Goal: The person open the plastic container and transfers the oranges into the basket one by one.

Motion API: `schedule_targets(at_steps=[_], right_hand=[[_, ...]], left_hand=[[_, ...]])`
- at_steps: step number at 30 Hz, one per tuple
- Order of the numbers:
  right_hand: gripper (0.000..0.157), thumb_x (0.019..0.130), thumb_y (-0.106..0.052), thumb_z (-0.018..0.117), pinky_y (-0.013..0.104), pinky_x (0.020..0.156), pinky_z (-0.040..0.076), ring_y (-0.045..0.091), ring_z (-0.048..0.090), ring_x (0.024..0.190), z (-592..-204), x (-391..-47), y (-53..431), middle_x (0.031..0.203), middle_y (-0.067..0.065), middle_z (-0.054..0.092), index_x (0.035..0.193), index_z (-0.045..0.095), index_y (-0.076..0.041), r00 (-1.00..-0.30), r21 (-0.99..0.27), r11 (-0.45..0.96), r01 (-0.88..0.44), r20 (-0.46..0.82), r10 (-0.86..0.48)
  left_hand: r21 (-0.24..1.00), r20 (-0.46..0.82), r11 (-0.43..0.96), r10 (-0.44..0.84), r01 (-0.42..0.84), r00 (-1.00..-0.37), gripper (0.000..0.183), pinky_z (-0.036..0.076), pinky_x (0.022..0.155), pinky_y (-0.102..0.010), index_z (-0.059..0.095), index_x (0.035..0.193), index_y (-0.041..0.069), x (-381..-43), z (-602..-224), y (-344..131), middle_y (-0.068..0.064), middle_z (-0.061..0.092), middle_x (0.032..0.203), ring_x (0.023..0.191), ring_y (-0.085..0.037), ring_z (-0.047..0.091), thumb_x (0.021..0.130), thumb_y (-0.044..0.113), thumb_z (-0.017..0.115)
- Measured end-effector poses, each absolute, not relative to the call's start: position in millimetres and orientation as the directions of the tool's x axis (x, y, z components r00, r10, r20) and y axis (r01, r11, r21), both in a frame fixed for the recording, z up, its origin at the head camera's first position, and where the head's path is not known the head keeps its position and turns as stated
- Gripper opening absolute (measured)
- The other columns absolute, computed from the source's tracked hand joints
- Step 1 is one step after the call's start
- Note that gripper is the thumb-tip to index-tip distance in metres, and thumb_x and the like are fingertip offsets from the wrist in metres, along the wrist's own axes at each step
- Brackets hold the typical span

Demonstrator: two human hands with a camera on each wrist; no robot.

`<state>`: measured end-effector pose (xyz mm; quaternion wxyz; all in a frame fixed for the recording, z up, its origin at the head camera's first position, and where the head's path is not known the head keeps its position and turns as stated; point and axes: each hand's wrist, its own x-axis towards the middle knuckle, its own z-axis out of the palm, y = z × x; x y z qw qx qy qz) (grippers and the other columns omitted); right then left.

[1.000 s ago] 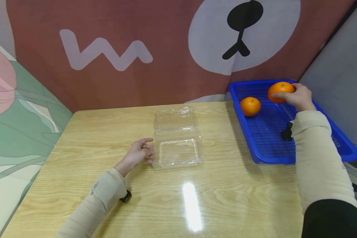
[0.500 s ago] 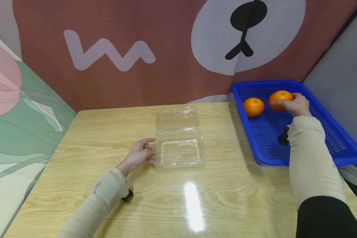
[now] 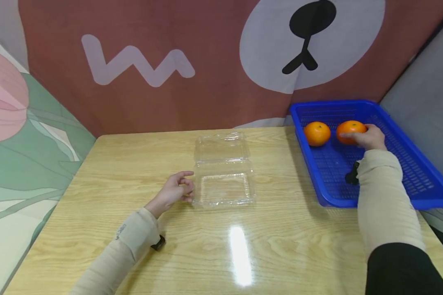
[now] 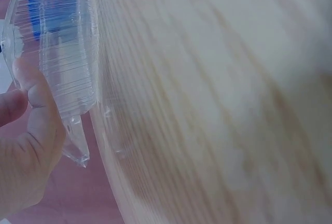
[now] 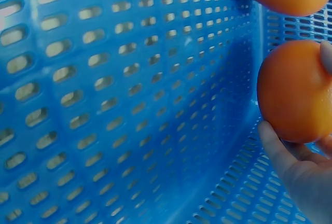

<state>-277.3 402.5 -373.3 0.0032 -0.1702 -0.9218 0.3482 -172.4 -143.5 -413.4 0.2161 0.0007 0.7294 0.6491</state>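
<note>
In the head view, a clear plastic clamshell box (image 3: 224, 186) lies unfolded on the wooden table, its lid (image 3: 221, 147) laid back toward the wall. My left hand (image 3: 174, 189) is at the box's left edge, fingers loosely bent. A fingertip (image 4: 23, 68) meets the ribbed side of the box in the left wrist view. Over at the right, my right hand (image 3: 371, 137) holds an orange (image 3: 350, 130) inside the blue basket, thumb and fingers around it. Beside it in the basket sits a second orange (image 3: 317, 133), partly cut off in the right wrist view.
The blue plastic basket (image 3: 311, 180) with slotted walls stands at the table's right end, against the back wall. A printed cloth (image 3: 206, 106) covers that wall. The wooden table (image 3: 192, 250) reflects a bright light strip near the front.
My right hand has lowered the orange deeper into the basket and a little toward me. My left hand keeps its place at the box. The head view has shifted slightly.
</note>
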Motion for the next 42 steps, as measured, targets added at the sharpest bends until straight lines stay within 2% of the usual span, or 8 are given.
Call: schedule_targets(at_steps=[3, 5, 11, 20, 29, 37, 42], right_hand=[[0.097, 0.079, -0.048, 0.062, 0.031, 0.066, 0.054, 0.045, 0.051, 0.093, -376.6, -275.8, 403.8, 0.124, 0.039, 0.034, 0.135, 0.018, 0.017, -0.941, -0.643, 0.697, 0.318, -0.128, 0.312], [0.100, 0.078, -0.050, 0.062, 0.041, 0.076, 0.052, 0.047, 0.047, 0.100, -378.8, -275.9, 405.1, 0.127, 0.040, 0.031, 0.136, 0.015, 0.017, -0.941, -0.646, 0.691, 0.323, -0.141, 0.308], [0.101, 0.080, -0.050, 0.060, 0.056, 0.095, 0.035, 0.051, 0.037, 0.110, -382.7, -275.4, 400.8, 0.129, 0.041, 0.028, 0.137, 0.010, 0.016, -0.946, -0.623, 0.716, 0.316, -0.149, 0.289], [0.103, 0.080, -0.053, 0.059, 0.057, 0.098, 0.030, 0.051, 0.033, 0.114, -388.4, -277.4, 402.0, 0.130, 0.041, 0.025, 0.137, 0.007, 0.017, -0.945, -0.635, 0.701, 0.324, -0.187, 0.267], [0.100, 0.082, -0.049, 0.058, 0.053, 0.091, 0.042, 0.047, 0.035, 0.114, -393.0, -279.4, 407.5, 0.133, 0.038, 0.023, 0.136, 0.008, 0.018, -0.952, -0.758, 0.576, 0.306, -0.228, 0.207], [0.100, 0.081, -0.049, 0.058, 0.041, 0.075, 0.054, 0.046, 0.035, 0.112, -392.4, -278.2, 410.6, 0.132, 0.037, 0.023, 0.135, 0.008, 0.019, -0.950, -0.773, 0.552, 0.311, -0.242, 0.197], [0.103, 0.082, -0.049, 0.058, 0.043, 0.084, 0.049, 0.046, 0.032, 0.118, -387.5, -274.2, 412.0, 0.136, 0.038, 0.017, 0.137, 0.002, 0.017, -0.947, -0.778, 0.540, 0.321, -0.258, 0.192]], left_hand=[[0.947, -0.315, 0.159, 0.281, -0.280, -0.906, 0.053, 0.054, 0.059, -0.028, 0.025, 0.138, -0.005, -173.5, -413.3, -142.4, -0.014, 0.048, 0.090, 0.068, -0.019, 0.055, 0.090, -0.007, 0.046], [0.947, -0.315, 0.159, 0.283, -0.280, -0.906, 0.053, 0.054, 0.059, -0.028, 0.025, 0.138, -0.005, -173.8, -413.9, -141.9, -0.013, 0.048, 0.090, 0.068, -0.019, 0.055, 0.090, -0.007, 0.047], [0.948, -0.314, 0.150, 0.287, -0.282, -0.905, 0.053, 0.054, 0.058, -0.028, 0.025, 0.138, -0.006, -172.5, -413.8, -142.4, -0.013, 0.047, 0.091, 0.067, -0.017, 0.055, 0.090, -0.008, 0.046], [0.949, -0.309, 0.149, 0.285, -0.277, -0.907, 0.053, 0.054, 0.058, -0.027, 0.025, 0.138, -0.006, -170.5, -411.3, -143.2, -0.016, 0.048, 0.093, 0.067, -0.018, 0.056, 0.090, -0.009, 0.046], [0.950, -0.306, 0.144, 0.280, -0.276, -0.910, 0.053, 0.054, 0.058, -0.028, 0.025, 0.138, -0.006, -170.1, -411.5, -143.2, -0.015, 0.048, 0.092, 0.069, -0.020, 0.056, 0.089, -0.009, 0.046], [0.952, -0.302, 0.146, 0.285, -0.270, -0.910, 0.053, 0.054, 0.058, -0.028, 0.025, 0.138, -0.006, -170.8, -411.1, -141.7, -0.015, 0.048, 0.091, 0.069, -0.021, 0.055, 0.090, -0.009, 0.046], [0.951, -0.305, 0.144, 0.287, -0.273, -0.908, 0.053, 0.054, 0.057, -0.028, 0.025, 0.138, -0.007, -170.8, -410.7, -139.7, -0.011, 0.048, 0.088, 0.068, -0.020, 0.055, 0.090, -0.009, 0.046]])
